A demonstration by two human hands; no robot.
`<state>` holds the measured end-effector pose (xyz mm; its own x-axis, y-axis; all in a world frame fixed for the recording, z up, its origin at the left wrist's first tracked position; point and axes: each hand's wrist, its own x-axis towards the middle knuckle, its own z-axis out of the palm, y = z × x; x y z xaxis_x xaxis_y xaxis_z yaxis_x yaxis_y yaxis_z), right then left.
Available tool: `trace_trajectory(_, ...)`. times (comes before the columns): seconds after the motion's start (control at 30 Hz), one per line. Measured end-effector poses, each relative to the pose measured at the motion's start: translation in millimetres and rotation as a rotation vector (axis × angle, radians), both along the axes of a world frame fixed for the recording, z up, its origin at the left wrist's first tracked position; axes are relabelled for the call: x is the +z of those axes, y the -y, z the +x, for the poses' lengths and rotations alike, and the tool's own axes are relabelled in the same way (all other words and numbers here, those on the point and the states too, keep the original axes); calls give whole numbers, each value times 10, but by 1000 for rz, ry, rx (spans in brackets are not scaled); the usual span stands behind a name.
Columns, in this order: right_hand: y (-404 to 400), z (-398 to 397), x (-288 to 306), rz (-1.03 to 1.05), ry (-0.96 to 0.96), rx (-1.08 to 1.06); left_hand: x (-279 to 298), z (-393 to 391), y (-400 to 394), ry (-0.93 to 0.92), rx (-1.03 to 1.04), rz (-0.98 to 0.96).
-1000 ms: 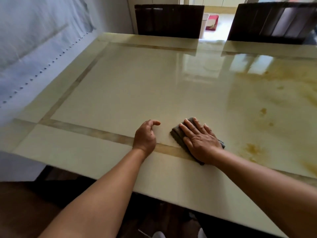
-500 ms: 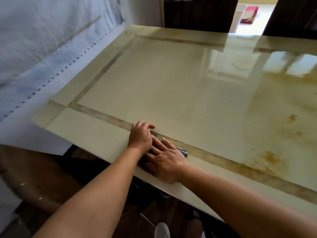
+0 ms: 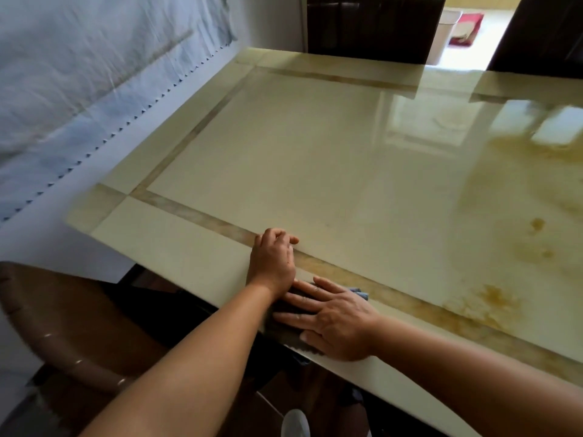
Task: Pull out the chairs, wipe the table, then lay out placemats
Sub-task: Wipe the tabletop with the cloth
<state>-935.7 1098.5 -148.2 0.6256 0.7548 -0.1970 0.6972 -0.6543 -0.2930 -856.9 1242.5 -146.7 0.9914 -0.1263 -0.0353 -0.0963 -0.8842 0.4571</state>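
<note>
A glossy cream marble table [image 3: 315,171] with tan inlay bands fills the view. My right hand [image 3: 331,320] lies flat, fingers spread, pressing a dark grey cloth [image 3: 284,332] onto the near edge; a blue-grey corner of the cloth [image 3: 359,292] shows past my fingers. My left hand [image 3: 273,260] rests loosely curled on the table just left of and beyond it, holding nothing. Its wrist crosses over the cloth's left part.
Two dark chairs stand at the far side, one [image 3: 375,26] at centre, one [image 3: 536,36] at right. A brown chair [image 3: 63,326] is at the near left, below the table edge. A pale wall [image 3: 79,89] runs along the left. Yellow-brown stains [image 3: 492,304] mark the right.
My right hand has dragged the cloth left and toward me, from the inner panel to the near edge under my left wrist. The view has swung left; the left hand stays about where it was.
</note>
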Motion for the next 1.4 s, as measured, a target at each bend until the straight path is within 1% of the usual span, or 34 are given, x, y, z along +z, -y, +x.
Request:
trace_trajectory(0.07, 99, 17, 30, -6, -33, -8, -9, 3, 33, 35, -4, -22)
trace_trajectory(0.17, 208, 148, 19, -29, -24, -21, -10, 61, 94, 81, -7, -49)
trace_trajectory(0.23, 269, 346, 7, -31, -13, -95, -19, 145, 154, 104, 4, -69)
trace_trajectory(0.3, 327, 520, 21, -29, -11, -200, -21, 166, 215, 126, 12, -84)
trace_trajectory(0.43, 575, 1039, -14, -26, 6, -489, -104, 373, 362, 153, -21, -75)
trace_trajectory(0.6, 1112, 1682, -49, -72, 38, -847, -90, 768, 605, 161, -29, -97)
trace_trajectory(0.77, 1643, 2141, -94, -104, 50, -1073, -137, 1185, 786, 189, -13, -118)
trace_trajectory(0.97, 2032, 2546, -124, -123, 57, -1183, -209, 1633, 988, 190, -85, -74)
trace_trajectory(1.13, 2205, 2806, -138, -140, 82, -1215, -297, 1783, 1085, 221, -95, -62)
trace_trajectory(1.3, 2112, 3017, -146, -142, 47, -1308, -344, 1788, 1093, 252, -91, -46)
trace_trajectory(1.33, 2049, 3049, -139, -140, 39, -1310, -348, 1788, 1101, 256, -88, -41)
trace_trajectory(1.4, 1866, 3107, -131, -122, 39, -1247, -345, 1790, 1112, 265, -79, -46)
